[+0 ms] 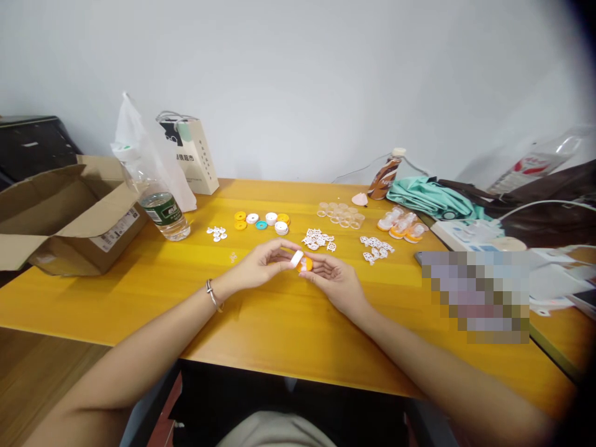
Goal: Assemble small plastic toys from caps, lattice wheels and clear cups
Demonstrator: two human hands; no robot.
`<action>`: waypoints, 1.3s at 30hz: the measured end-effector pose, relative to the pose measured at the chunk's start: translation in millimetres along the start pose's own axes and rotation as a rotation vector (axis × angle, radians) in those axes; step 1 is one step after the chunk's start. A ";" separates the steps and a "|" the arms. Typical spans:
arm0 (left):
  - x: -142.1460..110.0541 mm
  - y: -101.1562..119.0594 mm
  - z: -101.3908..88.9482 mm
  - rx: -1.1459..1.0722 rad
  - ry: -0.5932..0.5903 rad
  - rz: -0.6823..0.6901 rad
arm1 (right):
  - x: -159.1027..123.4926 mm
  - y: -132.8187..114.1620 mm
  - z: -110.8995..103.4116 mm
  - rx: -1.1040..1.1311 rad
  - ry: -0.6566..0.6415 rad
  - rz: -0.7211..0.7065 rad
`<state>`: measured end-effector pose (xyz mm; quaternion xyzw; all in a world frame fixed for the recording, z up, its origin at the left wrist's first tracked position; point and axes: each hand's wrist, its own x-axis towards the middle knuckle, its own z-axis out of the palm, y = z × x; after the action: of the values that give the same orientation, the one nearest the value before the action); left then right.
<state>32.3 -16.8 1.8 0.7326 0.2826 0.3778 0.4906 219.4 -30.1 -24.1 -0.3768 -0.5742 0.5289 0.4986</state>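
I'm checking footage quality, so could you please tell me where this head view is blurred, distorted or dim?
In the head view, a pixelated block hides part of the table on the right; the corners darken and the edges bend like a wide lens; soft, even light, faint shadows; the left hand and right hand look slightly soft around the small orange and white piece.

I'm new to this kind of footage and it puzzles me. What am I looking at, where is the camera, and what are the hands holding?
There is no machine here: a person works with two bare hands. The single picture comes from a camera worn on their head, looking forward and down. The left hand and right hand meet over a yellow table, together holding a small orange disc with a white piece against it. Behind them lie more coloured discs, white cut-out bits, clear rings, a water bottle and a cardboard box.
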 end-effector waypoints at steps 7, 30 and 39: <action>-5.1 8.4 6.8 0.421 0.023 0.160 | -0.2 2.0 -0.3 -0.007 -0.031 -0.011; -11.2 7.0 9.3 0.606 0.014 0.150 | -0.8 9.0 -0.9 0.005 -0.064 0.043; -13.1 3.9 9.1 0.755 -0.011 0.209 | -3.2 5.3 -0.1 0.010 -0.062 0.037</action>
<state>32.7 -33.0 -0.3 0.8883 0.3231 0.2914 0.1472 219.6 -32.3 -29.9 -0.3684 -0.5797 0.5523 0.4724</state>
